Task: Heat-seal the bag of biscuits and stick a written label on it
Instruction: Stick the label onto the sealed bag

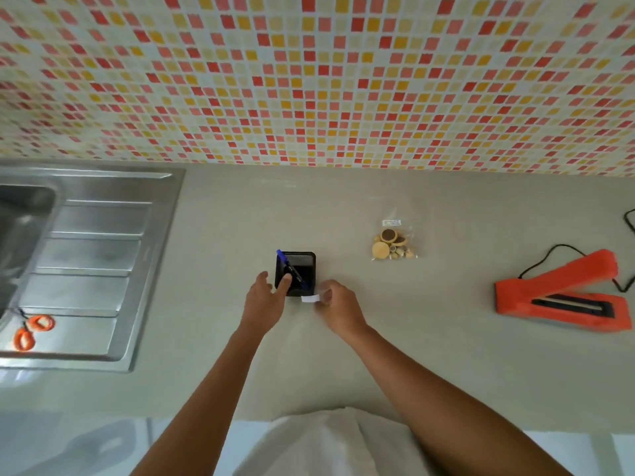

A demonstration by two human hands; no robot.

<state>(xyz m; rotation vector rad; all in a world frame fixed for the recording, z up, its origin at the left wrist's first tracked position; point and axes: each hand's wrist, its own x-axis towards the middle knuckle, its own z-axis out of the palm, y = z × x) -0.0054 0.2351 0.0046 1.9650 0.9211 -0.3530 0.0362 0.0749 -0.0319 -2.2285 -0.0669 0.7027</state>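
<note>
A clear bag of biscuits (393, 242) lies flat on the grey counter (343, 355), with a small white label (391, 222) near its top. An orange heat sealer (563, 293) sits open at the right. In the middle stands a black mesh pen holder (296, 269) with a blue pen (287, 262) leaning in it. My left hand (266, 300) rests against the holder's near left side, fingers on its rim. My right hand (338, 305) pinches a small white paper strip (310, 298) just in front of the holder.
A steel sink with a ribbed drainboard (86, 269) fills the left side; orange-handled scissors (32, 331) lie on it. The sealer's black cord (563, 250) trails toward the right edge. A mosaic tile wall (309, 80) backs the counter.
</note>
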